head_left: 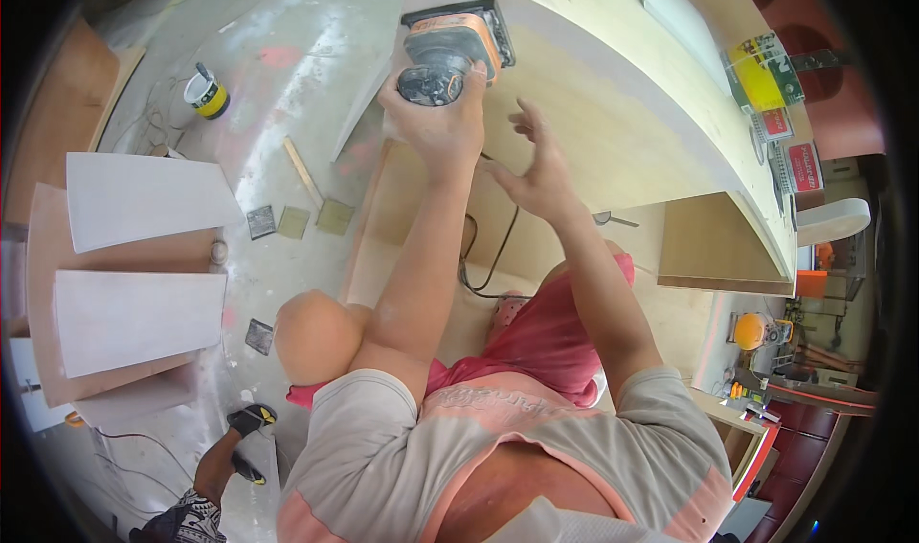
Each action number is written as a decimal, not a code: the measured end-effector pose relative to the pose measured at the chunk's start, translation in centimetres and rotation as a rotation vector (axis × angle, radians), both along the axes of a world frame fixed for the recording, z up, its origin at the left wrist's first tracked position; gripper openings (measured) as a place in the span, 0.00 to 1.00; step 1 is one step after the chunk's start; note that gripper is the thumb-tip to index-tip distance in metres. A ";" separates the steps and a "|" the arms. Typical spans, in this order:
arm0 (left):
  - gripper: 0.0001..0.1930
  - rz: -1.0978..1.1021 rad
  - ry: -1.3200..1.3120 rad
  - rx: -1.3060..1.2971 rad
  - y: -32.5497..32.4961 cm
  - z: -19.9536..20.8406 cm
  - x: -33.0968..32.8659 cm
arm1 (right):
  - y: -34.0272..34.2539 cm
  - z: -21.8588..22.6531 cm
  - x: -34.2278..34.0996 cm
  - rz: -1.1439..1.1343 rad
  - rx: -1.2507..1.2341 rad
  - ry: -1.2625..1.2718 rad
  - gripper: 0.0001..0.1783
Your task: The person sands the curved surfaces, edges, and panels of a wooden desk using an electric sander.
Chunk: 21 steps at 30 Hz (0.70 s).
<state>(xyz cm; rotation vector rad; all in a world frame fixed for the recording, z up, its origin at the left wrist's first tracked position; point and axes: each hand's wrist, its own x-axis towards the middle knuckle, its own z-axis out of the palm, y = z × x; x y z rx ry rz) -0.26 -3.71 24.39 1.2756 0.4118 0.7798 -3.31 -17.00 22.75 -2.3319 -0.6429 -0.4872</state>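
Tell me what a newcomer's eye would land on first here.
First, probably, the orange-and-black sander at the top centre, gripped in the left hand, while the right hand is open and empty beside the left forearm. Next, two pale panels at the picture's left, and above them a small yellow-and-white bucket on the floor.

A grey T-shirt (397,462) with peach-pink panels, lettered chest and peach-trimmed neckline fills the lower middle of the frame; its short sleeves (369,418) have pale hems. Deep-pink legwear (541,359) shows above. Left hand (445,122) and right hand (536,169) are bare.
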 end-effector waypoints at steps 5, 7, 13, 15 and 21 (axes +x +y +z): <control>0.46 -0.201 0.116 -0.306 -0.1 -0.2 -0.3 | 4.5 2.2 2.3 0.026 -0.055 0.042 0.48; 0.41 -0.295 0.044 -0.438 0.3 0.5 -0.9 | 5.2 3.1 2.5 0.002 -0.236 0.111 0.47; 0.29 -0.405 -0.015 -0.522 0.4 2.2 -1.8 | 5.6 4.5 2.8 -0.049 -0.263 0.146 0.42; 0.28 -0.398 -0.067 -0.568 0.0 1.2 -1.2 | 6.2 4.9 3.1 -0.059 -0.403 0.207 0.41; 0.38 -0.281 0.038 -0.425 -1.3 -2.7 -0.5 | 5.3 4.0 2.6 -0.057 -0.526 0.208 0.41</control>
